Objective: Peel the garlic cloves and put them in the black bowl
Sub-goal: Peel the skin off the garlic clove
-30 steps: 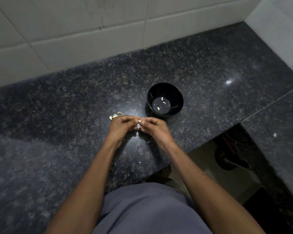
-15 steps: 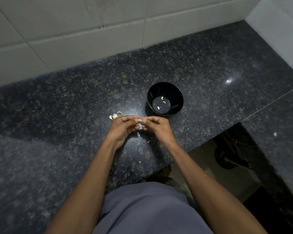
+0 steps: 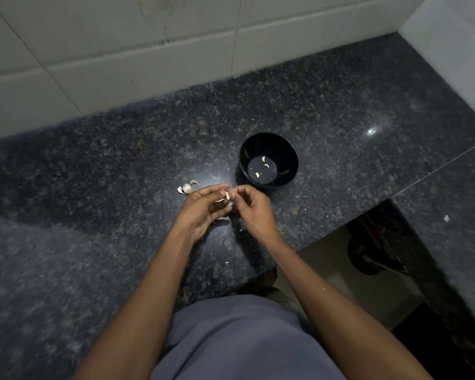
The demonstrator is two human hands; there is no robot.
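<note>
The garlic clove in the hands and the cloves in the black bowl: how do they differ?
The garlic clove is held between the left hand and right hand, above the counter; the three bowl cloves lie loose in the black bowl. The held clove still has papery skin hanging from it; the bowl cloves look bare. All are small and pale.

both forearms (image 3: 327, 292) are bare to the lower picture edge, no sleeves, rings or watch showing; a plain grey-blue garment (image 3: 239, 338) covers the torso between the forearms, smooth, unmarked
</note>
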